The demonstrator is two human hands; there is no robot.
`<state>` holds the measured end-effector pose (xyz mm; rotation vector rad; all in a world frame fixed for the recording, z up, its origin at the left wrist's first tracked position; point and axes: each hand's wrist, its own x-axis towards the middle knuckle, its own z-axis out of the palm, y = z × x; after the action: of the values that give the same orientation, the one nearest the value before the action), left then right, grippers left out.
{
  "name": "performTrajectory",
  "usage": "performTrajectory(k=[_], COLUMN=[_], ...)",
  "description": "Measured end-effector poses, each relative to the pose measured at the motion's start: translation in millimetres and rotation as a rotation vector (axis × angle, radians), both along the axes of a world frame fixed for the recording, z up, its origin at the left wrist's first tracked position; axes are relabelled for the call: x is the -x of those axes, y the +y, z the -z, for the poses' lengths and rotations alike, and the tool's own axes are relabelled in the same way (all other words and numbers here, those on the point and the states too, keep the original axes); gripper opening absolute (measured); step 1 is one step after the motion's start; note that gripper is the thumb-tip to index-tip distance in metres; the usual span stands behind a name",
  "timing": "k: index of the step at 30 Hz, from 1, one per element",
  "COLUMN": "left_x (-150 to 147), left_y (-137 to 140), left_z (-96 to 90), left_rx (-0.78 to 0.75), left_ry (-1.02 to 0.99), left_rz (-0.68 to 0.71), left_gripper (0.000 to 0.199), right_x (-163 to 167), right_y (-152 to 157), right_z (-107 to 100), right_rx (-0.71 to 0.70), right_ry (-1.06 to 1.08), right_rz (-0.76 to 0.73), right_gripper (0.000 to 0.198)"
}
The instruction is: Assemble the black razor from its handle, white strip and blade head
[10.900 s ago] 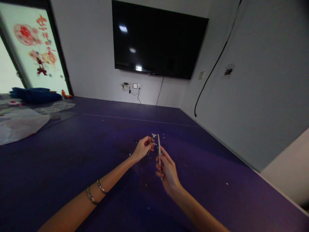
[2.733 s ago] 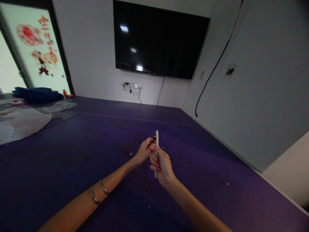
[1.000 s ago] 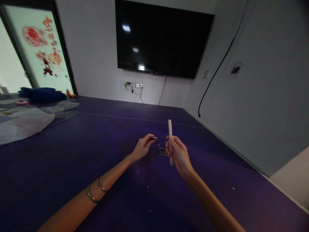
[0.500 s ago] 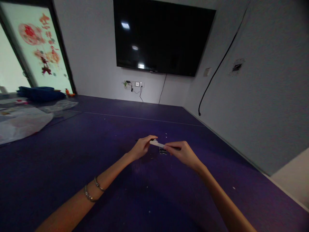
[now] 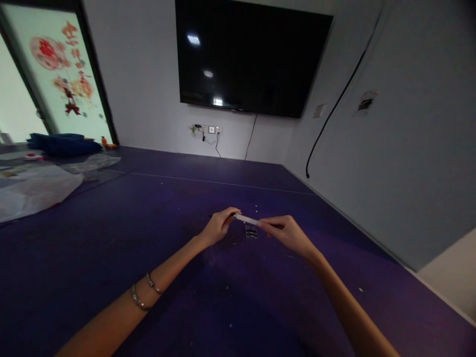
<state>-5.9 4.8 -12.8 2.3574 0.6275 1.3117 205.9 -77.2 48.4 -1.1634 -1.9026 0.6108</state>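
A slim white stick-shaped thing (image 5: pixel 247 219) spans the gap between my hands, above the purple floor; its exact kind is too small to make out. My right hand (image 5: pixel 285 233) is closed, its thumb and fingers pinching the right end. My left hand (image 5: pixel 219 225) is closed by the stick's left end, where a small dark bit shows at the fingertips. What the left fingers grip is mostly hidden. Below the stick, a small clear pack with dark batteries or similar cylinders (image 5: pixel 252 232) lies on the floor.
Behind is a wall with a large television (image 5: pixel 253 59) and sockets (image 5: pixel 211 130). A black cable (image 5: pixel 334 106) hangs along the right wall. White plastic sheeting (image 5: pixel 40 191) and a dark blue bundle (image 5: pixel 65 145) lie at the left. Small white specks dot the purple floor (image 5: pixel 167 297).
My right hand has moved slightly right with the white stick, and the stick's left end now shows at my left fingertips. More of the small pack is visible. My left hand has barely moved.
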Motion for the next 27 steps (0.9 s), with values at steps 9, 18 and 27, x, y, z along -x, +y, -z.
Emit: performTrajectory(k=[9, 18, 27], left_x=[-4, -7, -8], left_y=[-4, -4, -11], left_z=[2.9, 6.8, -1.0], left_rx=[0.005, 0.015, 0.183], left_ry=[0.022, 0.021, -0.006], left_rz=[0.029, 0.062, 0.016], left_gripper=[0.025, 0.024, 0.016], right_x=[-9, -19, -20], right_y=[2, 6, 5], right_z=[2, 1, -1], right_rx=[0.045, 0.16, 0.21], right_ry=[-0.108, -0.169, -0.207], right_rz=[-0.041, -0.088, -0.121], right_gripper=[0.027, 0.037, 0.036])
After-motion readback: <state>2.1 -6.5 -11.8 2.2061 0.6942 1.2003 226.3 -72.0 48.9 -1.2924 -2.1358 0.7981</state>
